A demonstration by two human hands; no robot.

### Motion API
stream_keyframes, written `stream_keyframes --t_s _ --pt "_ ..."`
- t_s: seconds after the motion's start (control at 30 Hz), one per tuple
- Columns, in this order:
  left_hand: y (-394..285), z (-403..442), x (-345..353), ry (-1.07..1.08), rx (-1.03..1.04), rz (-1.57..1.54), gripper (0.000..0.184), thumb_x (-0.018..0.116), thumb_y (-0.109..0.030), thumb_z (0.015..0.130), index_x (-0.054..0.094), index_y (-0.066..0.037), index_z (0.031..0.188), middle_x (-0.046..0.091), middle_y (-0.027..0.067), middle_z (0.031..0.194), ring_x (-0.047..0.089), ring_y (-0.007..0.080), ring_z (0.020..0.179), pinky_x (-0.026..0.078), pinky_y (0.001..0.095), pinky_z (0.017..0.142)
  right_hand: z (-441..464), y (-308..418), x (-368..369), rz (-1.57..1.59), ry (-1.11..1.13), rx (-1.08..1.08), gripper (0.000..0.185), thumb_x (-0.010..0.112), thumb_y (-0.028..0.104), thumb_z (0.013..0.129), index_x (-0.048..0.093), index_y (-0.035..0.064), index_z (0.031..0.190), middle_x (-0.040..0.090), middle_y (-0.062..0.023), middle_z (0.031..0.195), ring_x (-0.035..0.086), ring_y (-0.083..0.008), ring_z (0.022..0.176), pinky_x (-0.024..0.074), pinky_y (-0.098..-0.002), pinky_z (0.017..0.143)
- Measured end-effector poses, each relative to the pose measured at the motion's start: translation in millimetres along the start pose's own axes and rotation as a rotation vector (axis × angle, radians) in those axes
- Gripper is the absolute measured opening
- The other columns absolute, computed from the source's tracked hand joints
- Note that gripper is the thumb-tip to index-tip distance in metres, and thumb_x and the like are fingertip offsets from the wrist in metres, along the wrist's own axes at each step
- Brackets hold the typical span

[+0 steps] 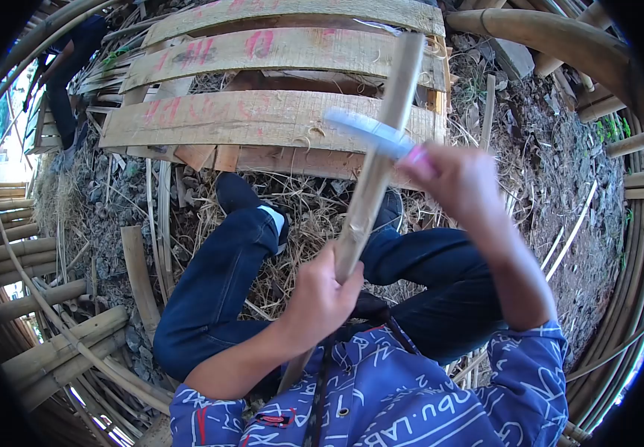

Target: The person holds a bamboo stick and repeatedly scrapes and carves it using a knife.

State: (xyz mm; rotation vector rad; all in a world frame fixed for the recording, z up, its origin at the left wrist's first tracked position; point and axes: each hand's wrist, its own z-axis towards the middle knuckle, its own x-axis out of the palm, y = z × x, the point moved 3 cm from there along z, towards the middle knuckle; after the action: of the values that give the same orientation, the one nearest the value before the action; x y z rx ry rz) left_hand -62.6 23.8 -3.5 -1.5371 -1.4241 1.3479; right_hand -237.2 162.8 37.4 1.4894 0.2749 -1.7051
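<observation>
My left hand [323,292] is closed around the lower part of a long split bamboo piece [361,205], which slants up and away from me. My right hand [456,177] grips the pink handle of a knife [361,128]. The blade, smeared by motion, crosses the bamboo's upper half and points left; whether it cuts into the surface, I cannot tell. Behind the bamboo lies a slatted wooden pallet [210,119] with pink markings. A few curled shavings rest on its nearest slat.
Dry shavings [311,205] litter the ground around my feet. Bamboo poles are stacked at the left [61,339] and right [642,246]. A thick bamboo pole [545,33] curves across the upper right. Part of another person [61,97] shows at the upper left.
</observation>
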Motion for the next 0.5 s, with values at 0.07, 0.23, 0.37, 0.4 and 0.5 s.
stream_keyframes --t_s 0.07,0.23,0.37,0.4,0.5 --pt "-5 -3 2 0.026 -0.019 0.016 0.019 0.06 -0.004 0.088 0.053 0.005 0.104 0.054 0.0025 0.07 0.048 0.0055 0.062 0.041 0.0255 0.052 5 -14 -12 -0.054 0.017 0.062 0.049 0.06 0.051 0.086 0.058 0.008 0.062 0.054 -0.0096 0.05 0.058 -0.0294 0.047 0.045 -0.0389 0.046" --pt "6 2 4 0.012 0.017 0.005 0.02 0.061 -0.011 0.089 0.052 0.005 0.097 0.056 0.0142 0.061 0.059 0.0196 0.05 0.044 0.0327 0.047 7 -15 -7 -0.09 0.02 0.086 0.052 0.056 0.053 0.088 0.059 0.0074 0.063 0.053 -0.0105 0.05 0.057 -0.0305 0.047 0.0449 -0.04 0.047" --pt "-2 8 2 0.038 -0.039 -0.092 0.028 0.065 -0.016 0.088 0.054 0.005 0.104 0.056 0.0099 0.061 0.057 0.0156 0.051 0.042 0.0307 0.046 9 -10 -12 -0.014 -0.013 0.089 0.048 0.059 0.049 0.088 0.06 0.007 0.065 0.054 -0.0112 0.051 0.057 -0.0313 0.048 0.0442 -0.04 0.046" --pt "-9 10 -2 0.032 -0.034 -0.099 0.028 0.065 -0.016 0.088 0.054 0.005 0.104 0.056 0.0099 0.061 0.057 0.0156 0.051 0.042 0.0307 0.046 7 -6 -15 -0.02 -0.012 0.081 0.048 0.059 0.049 0.088 0.06 0.007 0.065 0.054 -0.0112 0.051 0.057 -0.0313 0.048 0.0442 -0.04 0.046" --pt "-11 11 -6 0.18 -0.36 -0.254 0.03 0.065 -0.016 0.089 0.055 0.003 0.11 0.057 0.0048 0.064 0.054 0.0112 0.053 0.042 0.0286 0.048 -6 23 -19 0.172 0.092 0.079 0.04 0.067 0.041 0.083 0.058 0.0077 0.063 0.052 -0.0116 0.051 0.055 -0.0319 0.047 0.0433 -0.0407 0.046"
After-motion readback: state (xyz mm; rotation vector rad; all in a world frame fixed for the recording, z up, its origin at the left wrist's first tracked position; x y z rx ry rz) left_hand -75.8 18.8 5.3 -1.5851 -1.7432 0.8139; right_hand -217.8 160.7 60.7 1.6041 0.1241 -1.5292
